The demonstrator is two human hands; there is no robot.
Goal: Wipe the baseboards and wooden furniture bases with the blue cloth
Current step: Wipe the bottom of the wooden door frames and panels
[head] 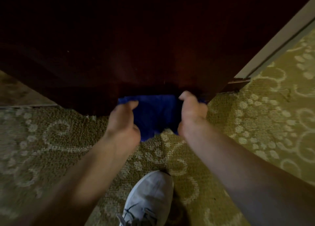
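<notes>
A blue cloth (156,114) hangs stretched between both hands, right in front of the bottom corner of a dark reddish wooden furniture piece (119,63). My left hand (121,121) grips the cloth's left edge with curled fingers. My right hand (191,112) grips its right edge, close to the wood's lower edge. The cloth's lower end reaches the carpet. Its top edge lies along the shadowed base of the furniture; whether it touches the wood I cannot tell.
Green patterned carpet (255,123) covers the floor. A pale baseboard or door frame (272,43) runs diagonally at the right, ending beside the furniture corner. My grey sneaker (148,200) stands on the carpet below the hands.
</notes>
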